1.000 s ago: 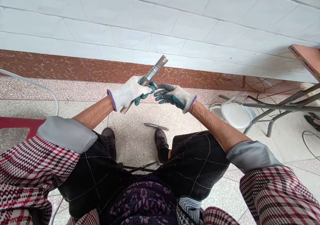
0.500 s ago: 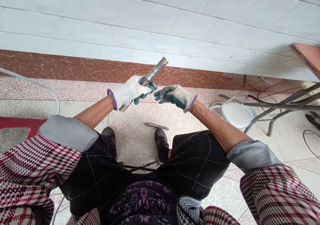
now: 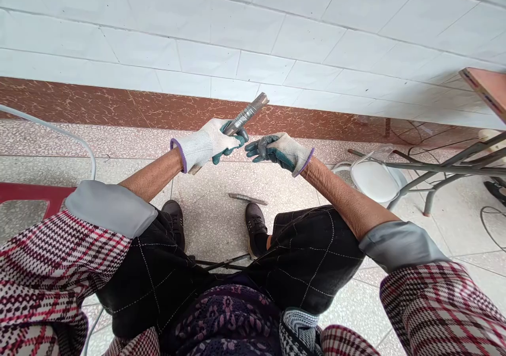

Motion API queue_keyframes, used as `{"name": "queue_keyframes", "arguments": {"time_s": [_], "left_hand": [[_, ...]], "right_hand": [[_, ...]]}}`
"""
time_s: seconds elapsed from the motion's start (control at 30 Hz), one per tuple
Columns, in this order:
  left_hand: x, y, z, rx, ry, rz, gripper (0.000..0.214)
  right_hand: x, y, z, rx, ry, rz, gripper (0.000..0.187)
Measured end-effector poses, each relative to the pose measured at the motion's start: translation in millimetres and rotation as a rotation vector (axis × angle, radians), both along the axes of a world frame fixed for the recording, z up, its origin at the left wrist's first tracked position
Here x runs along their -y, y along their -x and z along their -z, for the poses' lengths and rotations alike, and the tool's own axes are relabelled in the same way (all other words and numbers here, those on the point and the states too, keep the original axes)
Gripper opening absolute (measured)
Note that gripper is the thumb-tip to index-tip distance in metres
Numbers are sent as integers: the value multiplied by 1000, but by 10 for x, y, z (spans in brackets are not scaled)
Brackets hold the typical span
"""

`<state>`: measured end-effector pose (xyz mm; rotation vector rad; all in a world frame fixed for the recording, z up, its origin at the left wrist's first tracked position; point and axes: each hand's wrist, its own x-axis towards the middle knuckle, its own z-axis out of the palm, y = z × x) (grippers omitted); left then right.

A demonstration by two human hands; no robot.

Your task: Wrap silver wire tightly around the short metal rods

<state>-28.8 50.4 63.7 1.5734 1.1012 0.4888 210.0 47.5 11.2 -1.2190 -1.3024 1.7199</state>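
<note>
My left hand (image 3: 207,142), in a white glove with a green palm, is closed around a grey metal bar (image 3: 247,114) whose wrapped upper end points up and to the right toward the wall. My right hand (image 3: 276,149), gloved the same way, hovers just right of the bar with its fingers curled and slightly apart, holding nothing. A second short metal piece (image 3: 247,199) lies on the speckled floor between my shoes, below both hands.
A tiled wall with a brown skirting runs across the back. A white hose (image 3: 59,135) curves at the left above a red stool (image 3: 27,198). At the right stand a metal frame (image 3: 443,169) and a white round seat (image 3: 373,179).
The bar's upper end has tipped slightly to the right and lower. My right hand has drawn a little away from the bar, fingers loosening.
</note>
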Motion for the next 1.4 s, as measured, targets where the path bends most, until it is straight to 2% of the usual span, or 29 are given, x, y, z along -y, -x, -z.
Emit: {"name": "queue_keyframes", "arguments": {"time_s": [0.3,0.53,0.83,1.1,1.4], "left_hand": [[-27,-41,24,-51,27,-37,24],[-26,-23,5,-47,34,-50,20],[9,29,5,-7,-7,3,16],[-57,-6,67,-27,29,-42,16],[-25,-12,26,-49,24,-32,25]], "right_hand": [[-9,-24,2,-2,12,49,12],[-10,-76,-28,-67,-55,49,29],[-11,-137,-40,-131,-105,47,24],[-5,-91,-117,-125,-108,148,25],[-7,-106,-112,-124,-82,213,32]]}}
